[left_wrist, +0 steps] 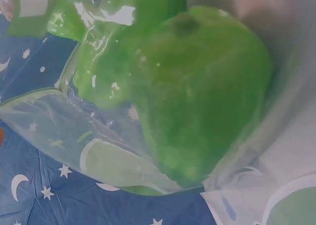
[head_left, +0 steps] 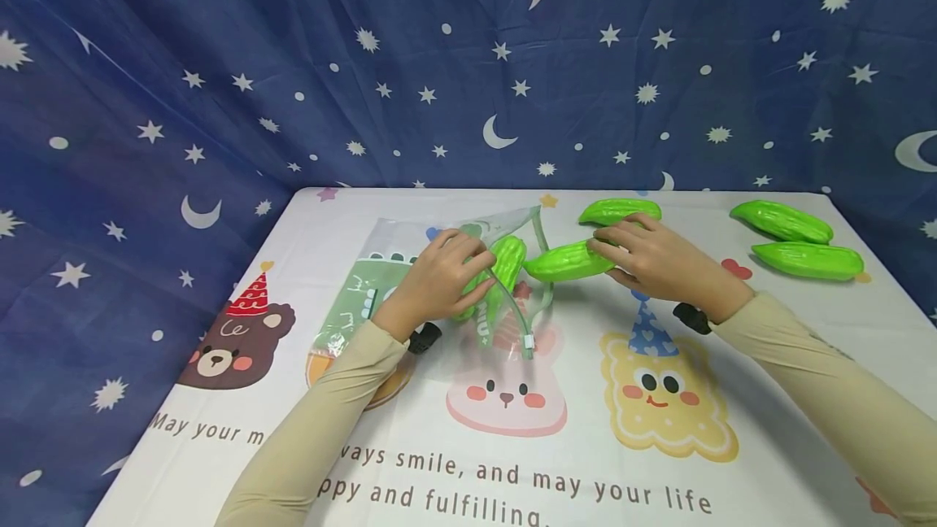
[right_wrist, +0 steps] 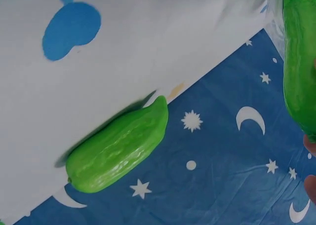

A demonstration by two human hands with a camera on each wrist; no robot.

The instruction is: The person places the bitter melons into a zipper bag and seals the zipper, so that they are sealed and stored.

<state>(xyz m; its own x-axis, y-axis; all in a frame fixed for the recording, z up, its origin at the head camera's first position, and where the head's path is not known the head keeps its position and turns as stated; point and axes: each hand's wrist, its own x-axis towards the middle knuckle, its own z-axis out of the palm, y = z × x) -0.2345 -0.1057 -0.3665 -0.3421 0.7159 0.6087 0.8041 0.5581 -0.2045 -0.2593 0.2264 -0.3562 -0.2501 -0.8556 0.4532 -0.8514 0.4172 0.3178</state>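
Observation:
A clear zip bag (head_left: 518,222) with a green rim and a white slider stands with its mouth facing right. My left hand (head_left: 442,275) holds the bag near its mouth, fingers curled over the edge. Inside is a bright green, ridged bitter melon (head_left: 508,254); the left wrist view shows bulky green melons (left_wrist: 197,96) through the plastic. My right hand (head_left: 651,259) grips another bitter melon (head_left: 567,261) by its right end. That melon's far tip points left at the bag's mouth. In the right wrist view, only its side (right_wrist: 299,62) and some fingertips (right_wrist: 310,145) show.
One bitter melon (head_left: 618,210) lies behind my right hand, near the table's back edge. Two more, one behind (head_left: 783,220) and one in front (head_left: 808,260), lie at the right. A white cartoon-printed cloth (head_left: 600,429) covers the table. Behind hangs a blue starry curtain (head_left: 410,47).

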